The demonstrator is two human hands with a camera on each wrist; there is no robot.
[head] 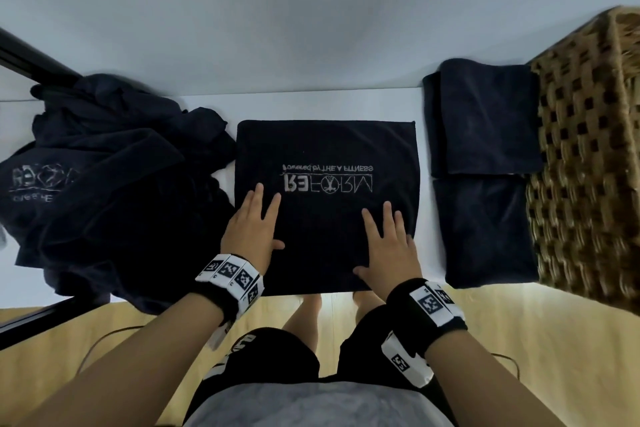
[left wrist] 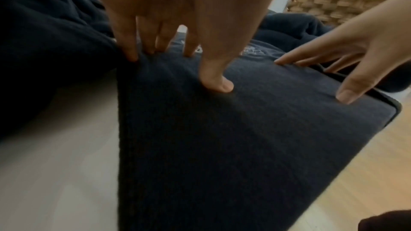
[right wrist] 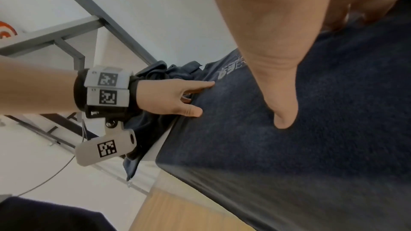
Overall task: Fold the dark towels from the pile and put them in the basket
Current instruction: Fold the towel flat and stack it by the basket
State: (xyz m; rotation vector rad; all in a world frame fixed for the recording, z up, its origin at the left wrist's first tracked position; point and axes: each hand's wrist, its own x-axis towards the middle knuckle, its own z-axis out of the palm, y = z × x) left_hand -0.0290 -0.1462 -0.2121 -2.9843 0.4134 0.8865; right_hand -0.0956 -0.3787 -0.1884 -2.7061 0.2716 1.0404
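A dark towel (head: 325, 146) with white lettering lies folded flat on the white table (head: 311, 104) in front of me. My left hand (head: 254, 229) presses flat on its near left part, fingers straight. On its near right part my right hand (head: 388, 243) lies flat the same way. A loose pile of dark towels (head: 104, 184) sits to the left. Two folded dark towels (head: 485, 121) (head: 485, 232) lie to the right, beside a woven basket (head: 588, 156). The left wrist view shows the left hand (left wrist: 177, 46) and the right hand (left wrist: 347, 69) on the towel (left wrist: 222, 138).
A black metal frame (head: 31, 59) runs behind the pile at the far left. The table's near edge meets a wooden floor (head: 536, 340) below. A thin cable (head: 104, 343) lies on the floor at the left.
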